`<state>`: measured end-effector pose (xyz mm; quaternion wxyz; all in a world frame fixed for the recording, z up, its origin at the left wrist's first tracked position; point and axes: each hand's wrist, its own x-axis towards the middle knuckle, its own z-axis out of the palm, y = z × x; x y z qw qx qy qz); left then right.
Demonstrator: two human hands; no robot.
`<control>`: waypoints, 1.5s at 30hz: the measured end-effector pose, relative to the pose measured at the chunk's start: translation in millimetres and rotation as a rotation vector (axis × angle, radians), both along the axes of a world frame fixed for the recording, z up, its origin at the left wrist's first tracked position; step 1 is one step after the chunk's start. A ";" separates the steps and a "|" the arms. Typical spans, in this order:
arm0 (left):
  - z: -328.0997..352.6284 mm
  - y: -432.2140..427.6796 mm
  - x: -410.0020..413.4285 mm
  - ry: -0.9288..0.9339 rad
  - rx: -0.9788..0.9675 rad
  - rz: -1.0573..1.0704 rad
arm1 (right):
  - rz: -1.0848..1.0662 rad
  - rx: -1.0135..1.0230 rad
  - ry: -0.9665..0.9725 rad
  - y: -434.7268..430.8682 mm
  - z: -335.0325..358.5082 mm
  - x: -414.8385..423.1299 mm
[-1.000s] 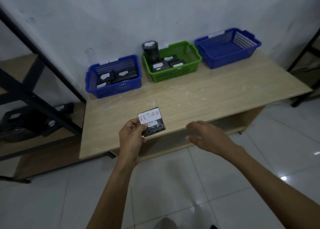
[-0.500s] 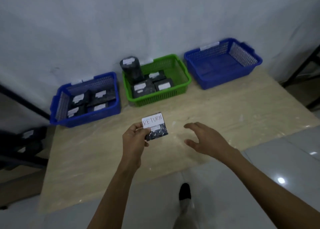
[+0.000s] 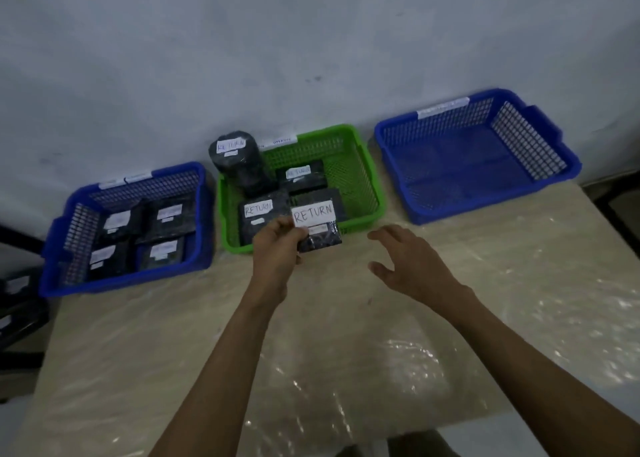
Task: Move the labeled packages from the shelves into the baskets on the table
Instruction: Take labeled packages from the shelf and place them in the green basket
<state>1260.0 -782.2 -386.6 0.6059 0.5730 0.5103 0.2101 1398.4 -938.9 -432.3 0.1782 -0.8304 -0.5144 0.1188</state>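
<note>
Head view shows the left hand pinching a small dark package by its left edge, thumb and fingers clamped on it. Its white label reads RETURN and faces up. A second ago the package hung out in front of the table, well short of the green basket. Now it sits over that basket's front rim, partly above the flat packages already inside. The person has closed in on the table, so all three baskets look nearer and lower in view.

The right hand holds nothing, fingers spread and relaxed, hovering just right of the green basket's front corner, much as it did before.

Inside the green basket another flat package and a round wrapped bundle carry the same RETURN label, so this looks like the matching bin. The blue basket to the green basket's left holds four labelled packages, while the blue basket to its right shows only bare mesh.

The carry appears nearly done; what remains is a short reach forward and a release into the free space at the green basket's right side.
</note>
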 end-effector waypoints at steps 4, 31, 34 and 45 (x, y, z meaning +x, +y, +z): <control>-10.8 23.4 51.0 0.010 0.006 0.002 | 0.035 0.014 -0.017 28.1 -18.9 44.6; -130.0 133.4 211.4 0.397 0.319 -0.194 | 0.037 -0.067 -0.210 100.2 -70.6 101.8; -135.2 128.2 210.7 0.495 0.467 -0.229 | 0.024 -0.056 -0.215 100.6 -71.1 100.3; -140.4 120.7 209.2 0.784 0.707 -0.331 | 0.010 -0.062 -0.229 100.4 -69.7 99.9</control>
